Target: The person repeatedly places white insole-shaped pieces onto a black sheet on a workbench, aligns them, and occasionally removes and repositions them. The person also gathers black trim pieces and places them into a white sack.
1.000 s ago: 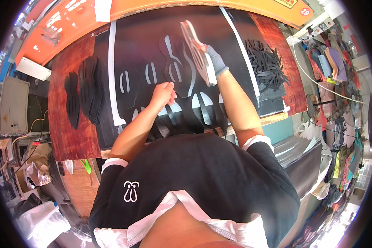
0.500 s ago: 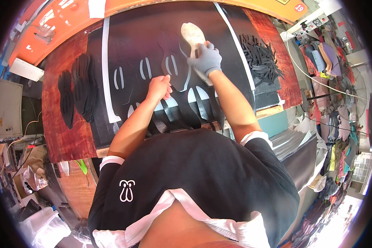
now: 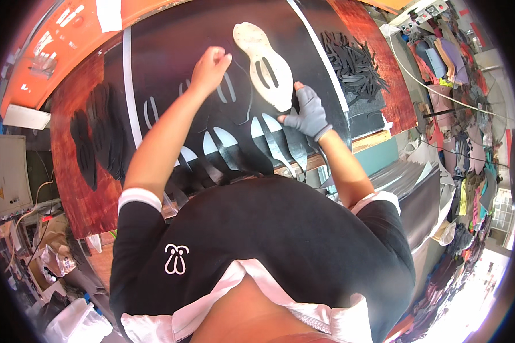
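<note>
A cream sole-shaped template (image 3: pixel 277 74) with two long slots lies on a black sheet (image 3: pixel 171 40). Beside its near, right-hand end is my right hand (image 3: pixel 309 111), in a grey glove with bare fingertips. Thumb and forefinger are spread apart at the template's edge; whether they touch it is unclear. My bare left hand (image 3: pixel 210 70) is closed above the sheet, left of the template. Anything in its fingers is hidden or too small to name. Thin sole outlines and paired slot openings (image 3: pixel 226 87) show beneath and beside it. Sole-shaped cut-outs (image 3: pixel 220 143) line the sheet's near edge.
Stacked black sole pieces (image 3: pixel 106 128) lie at the left on a reddish-brown board (image 3: pixel 63 166). A heap of black strips (image 3: pixel 355 68) sits at the right. White strips (image 3: pixel 133 91) border the sheet. An orange machine beam (image 3: pixel 51 46) spans the far side.
My right hand has come off the template's middle to its near end, uncovering the slots. My left hand has moved farther away, still closed. The view has shifted slightly.
</note>
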Motion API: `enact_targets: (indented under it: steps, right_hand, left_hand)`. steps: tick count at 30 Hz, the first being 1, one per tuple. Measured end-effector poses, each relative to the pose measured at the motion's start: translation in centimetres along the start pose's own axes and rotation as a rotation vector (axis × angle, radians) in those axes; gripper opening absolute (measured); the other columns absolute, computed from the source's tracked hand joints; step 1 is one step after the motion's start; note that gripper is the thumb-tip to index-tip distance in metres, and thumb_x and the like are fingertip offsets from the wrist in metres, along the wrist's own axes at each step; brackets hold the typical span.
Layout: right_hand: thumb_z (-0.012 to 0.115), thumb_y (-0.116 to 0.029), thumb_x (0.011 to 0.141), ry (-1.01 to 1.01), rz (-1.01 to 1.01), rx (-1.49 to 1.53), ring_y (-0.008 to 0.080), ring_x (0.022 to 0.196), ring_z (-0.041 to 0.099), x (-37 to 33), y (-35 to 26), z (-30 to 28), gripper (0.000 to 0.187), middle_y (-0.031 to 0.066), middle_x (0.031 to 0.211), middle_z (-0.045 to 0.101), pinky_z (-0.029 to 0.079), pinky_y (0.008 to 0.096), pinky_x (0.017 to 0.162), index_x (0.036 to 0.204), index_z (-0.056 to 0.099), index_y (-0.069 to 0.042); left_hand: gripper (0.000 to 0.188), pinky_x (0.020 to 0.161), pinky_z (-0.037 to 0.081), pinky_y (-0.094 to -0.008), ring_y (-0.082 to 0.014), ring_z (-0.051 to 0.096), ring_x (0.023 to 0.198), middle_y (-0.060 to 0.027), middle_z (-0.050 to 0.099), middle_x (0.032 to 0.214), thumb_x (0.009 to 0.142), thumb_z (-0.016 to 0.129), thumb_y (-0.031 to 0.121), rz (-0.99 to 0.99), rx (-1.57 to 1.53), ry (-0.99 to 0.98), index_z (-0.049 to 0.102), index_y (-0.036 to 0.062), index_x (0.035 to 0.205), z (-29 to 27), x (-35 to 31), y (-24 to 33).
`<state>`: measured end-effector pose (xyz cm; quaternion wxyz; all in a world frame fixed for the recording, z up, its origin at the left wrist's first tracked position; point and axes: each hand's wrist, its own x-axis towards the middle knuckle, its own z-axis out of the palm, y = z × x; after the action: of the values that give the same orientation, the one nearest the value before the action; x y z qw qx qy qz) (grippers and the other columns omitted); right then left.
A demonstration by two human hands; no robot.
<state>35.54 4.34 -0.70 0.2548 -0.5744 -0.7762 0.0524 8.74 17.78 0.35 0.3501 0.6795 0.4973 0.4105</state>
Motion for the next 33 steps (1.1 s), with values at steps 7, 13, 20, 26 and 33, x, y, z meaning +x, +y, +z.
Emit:
enact_targets:
  steps: [7,13,20,26,33]
  right_hand:
    - [0.072,-0.055,0.059,0.204,0.075,-0.199,0.0404,0.109,0.049,0.1,-1.1,2.3,0.079,0.0226,0.118,0.053,0.039,0.0472,0.093,0.110,0.054,0.003]
    - [0.072,-0.046,0.057,0.214,0.026,-0.179,0.0405,0.106,0.051,0.5,-1.5,0.5,0.069,0.0221,0.114,0.055,0.041,0.0476,0.091,0.104,0.055,0.003]
    - [0.076,-0.043,0.058,0.264,0.045,-0.152,0.0405,0.105,0.052,0.7,-1.6,1.0,0.067,0.0217,0.114,0.054,0.041,0.0475,0.089,0.104,0.055,0.002]
    - [0.075,-0.047,0.057,0.249,-0.026,-0.102,0.0394,0.103,0.054,1.3,-1.4,1.6,0.071,0.0210,0.111,0.056,0.042,0.0463,0.089,0.105,0.055,0.001]
    - [0.075,-0.049,0.058,0.261,-0.024,-0.106,0.0380,0.103,0.054,0.9,-1.3,1.2,0.072,0.0198,0.111,0.057,0.041,0.0465,0.091,0.106,0.056,0.001]
  left_hand:
    - [0.069,0.107,0.023,-0.0400,-0.0310,0.037,0.129,-0.0190,0.042,0.137,0.085,0.052,0.046,-0.012,0.393,-0.068,0.036,0.0021,0.135,4.6,11.5,-3.8]
    - [0.058,0.110,0.013,-0.0430,-0.0268,0.040,0.127,-0.0130,0.048,0.134,0.086,0.049,0.044,-0.062,-0.060,-0.136,0.042,0.0132,0.135,6.1,13.0,-4.6]
    - [0.059,0.109,-0.010,-0.0456,-0.0258,0.034,0.133,-0.0142,0.047,0.135,0.090,0.045,0.042,-0.061,-0.022,-0.186,0.035,0.0109,0.139,6.3,13.0,-2.7]
    - [0.056,0.108,0.022,-0.0321,-0.0195,0.041,0.126,-0.0090,0.052,0.131,0.088,0.053,0.033,-0.140,-0.229,-0.131,0.041,0.0062,0.136,5.1,12.7,-2.8]
    - [0.057,0.107,0.025,-0.0290,-0.0191,0.038,0.129,-0.0107,0.046,0.137,0.090,0.051,0.029,-0.169,-0.184,-0.179,0.035,0.0055,0.139,5.1,12.7,-3.1]
